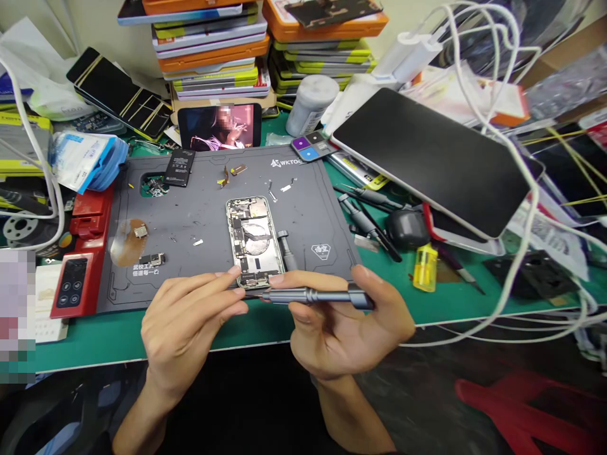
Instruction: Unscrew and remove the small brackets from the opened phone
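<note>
My right hand [351, 332] grips a dark grey screwdriver [313, 295], held nearly level with its tip pointing left. My left hand [184, 322] has its fingers together in a pinch at the screwdriver's tip; whatever lies between them is too small to make out. Just beyond both hands an opened phone [256, 240] lies on a grey work mat [199, 202], its inner parts bare. The fingertips hide part of its near edge. Another grey screwdriver [286, 249] rests against the phone's right side. A black battery [179, 167] and several small metal parts [198, 242] lie about the mat.
A lit phone [220, 126] leans at the back before stacked boxes [213, 57]. On the right are a large black tablet [431, 158], loose white cables [515, 265], more tools [365, 221] and a yellow-handled piece [425, 268]. A red device [76, 284] borders the mat's left.
</note>
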`<state>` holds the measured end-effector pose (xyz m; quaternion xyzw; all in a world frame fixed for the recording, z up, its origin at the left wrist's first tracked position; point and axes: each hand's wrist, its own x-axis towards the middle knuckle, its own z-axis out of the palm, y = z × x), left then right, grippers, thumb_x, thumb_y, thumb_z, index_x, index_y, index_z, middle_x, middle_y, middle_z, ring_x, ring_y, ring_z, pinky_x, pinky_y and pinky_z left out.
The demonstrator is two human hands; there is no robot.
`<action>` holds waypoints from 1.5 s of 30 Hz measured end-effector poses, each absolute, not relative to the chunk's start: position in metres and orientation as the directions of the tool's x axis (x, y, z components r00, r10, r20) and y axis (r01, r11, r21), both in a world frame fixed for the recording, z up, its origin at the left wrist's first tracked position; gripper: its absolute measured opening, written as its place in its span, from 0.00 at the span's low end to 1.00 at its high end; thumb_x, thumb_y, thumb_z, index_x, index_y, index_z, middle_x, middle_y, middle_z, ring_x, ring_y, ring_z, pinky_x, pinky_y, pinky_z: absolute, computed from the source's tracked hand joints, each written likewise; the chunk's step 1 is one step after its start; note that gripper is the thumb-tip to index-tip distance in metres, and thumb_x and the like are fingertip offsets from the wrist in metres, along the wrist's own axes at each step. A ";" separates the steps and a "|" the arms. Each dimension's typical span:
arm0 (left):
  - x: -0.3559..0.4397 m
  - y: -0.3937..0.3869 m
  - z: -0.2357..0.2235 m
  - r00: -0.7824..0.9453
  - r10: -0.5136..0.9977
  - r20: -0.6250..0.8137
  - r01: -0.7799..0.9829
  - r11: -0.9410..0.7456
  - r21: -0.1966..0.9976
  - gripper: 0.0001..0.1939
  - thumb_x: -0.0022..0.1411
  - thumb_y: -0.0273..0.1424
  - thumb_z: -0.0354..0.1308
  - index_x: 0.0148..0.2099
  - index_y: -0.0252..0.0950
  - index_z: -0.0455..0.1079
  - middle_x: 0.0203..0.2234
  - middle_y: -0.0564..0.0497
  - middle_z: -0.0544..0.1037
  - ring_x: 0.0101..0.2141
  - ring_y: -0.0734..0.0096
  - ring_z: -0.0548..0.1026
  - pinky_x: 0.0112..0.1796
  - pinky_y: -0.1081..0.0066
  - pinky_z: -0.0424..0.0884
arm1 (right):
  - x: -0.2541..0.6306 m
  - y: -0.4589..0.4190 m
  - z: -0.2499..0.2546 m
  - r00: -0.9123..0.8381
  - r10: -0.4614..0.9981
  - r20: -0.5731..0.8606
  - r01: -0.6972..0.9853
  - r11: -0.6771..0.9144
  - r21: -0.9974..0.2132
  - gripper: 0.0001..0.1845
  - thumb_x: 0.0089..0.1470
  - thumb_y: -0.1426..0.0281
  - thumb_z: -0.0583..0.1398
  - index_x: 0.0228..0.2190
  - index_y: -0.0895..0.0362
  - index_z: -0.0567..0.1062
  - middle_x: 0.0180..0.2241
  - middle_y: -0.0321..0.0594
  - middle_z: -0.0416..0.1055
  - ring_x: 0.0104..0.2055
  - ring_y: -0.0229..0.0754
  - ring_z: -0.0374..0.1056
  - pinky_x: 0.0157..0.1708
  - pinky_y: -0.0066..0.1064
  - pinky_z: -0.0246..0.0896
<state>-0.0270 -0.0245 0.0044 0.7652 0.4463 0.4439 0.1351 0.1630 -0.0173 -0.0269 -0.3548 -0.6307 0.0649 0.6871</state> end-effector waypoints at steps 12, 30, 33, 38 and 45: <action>-0.026 -0.032 -0.005 -0.103 0.889 0.447 0.489 -0.346 0.801 0.20 0.83 0.34 0.55 0.33 0.41 0.70 0.21 0.58 0.73 0.25 0.74 0.73 0.31 0.65 0.69 | 0.164 0.004 -0.014 0.143 0.577 0.804 0.432 0.695 -0.575 0.42 0.63 0.83 0.66 0.73 0.51 0.63 0.48 0.43 0.78 0.42 0.43 0.83 0.36 0.33 0.88; -0.023 -0.023 0.000 0.137 0.907 0.397 0.680 -0.378 0.628 0.10 0.79 0.29 0.62 0.39 0.40 0.74 0.27 0.59 0.80 0.28 0.74 0.74 0.35 0.66 0.65 | 0.159 0.008 -0.021 -0.029 0.602 0.798 0.442 0.724 -0.530 0.38 0.66 0.80 0.66 0.72 0.54 0.64 0.51 0.46 0.81 0.43 0.45 0.85 0.39 0.37 0.89; -0.023 -0.020 -0.001 0.210 0.903 0.374 0.695 -0.408 0.593 0.02 0.77 0.30 0.64 0.48 0.42 0.79 0.36 0.59 0.87 0.33 0.73 0.78 0.38 0.65 0.66 | 0.159 0.008 -0.019 0.071 0.595 0.801 0.390 0.722 -0.571 0.35 0.67 0.78 0.65 0.71 0.53 0.66 0.44 0.41 0.81 0.40 0.45 0.84 0.40 0.41 0.89; -0.024 -0.020 -0.003 0.221 0.895 0.386 0.695 -0.423 0.582 0.04 0.76 0.30 0.66 0.49 0.43 0.81 0.41 0.58 0.89 0.36 0.72 0.82 0.39 0.64 0.68 | 0.158 0.007 -0.017 0.093 0.570 0.816 0.366 0.743 -0.560 0.35 0.68 0.76 0.65 0.72 0.58 0.65 0.42 0.43 0.81 0.37 0.45 0.84 0.41 0.42 0.88; -0.025 -0.019 -0.003 0.247 0.893 0.377 0.683 -0.436 0.586 0.05 0.77 0.29 0.65 0.51 0.43 0.80 0.42 0.57 0.89 0.40 0.70 0.84 0.43 0.65 0.70 | 0.157 0.003 -0.019 0.080 0.627 0.775 0.276 0.733 -0.622 0.33 0.68 0.79 0.64 0.71 0.57 0.66 0.45 0.45 0.82 0.41 0.44 0.85 0.43 0.40 0.89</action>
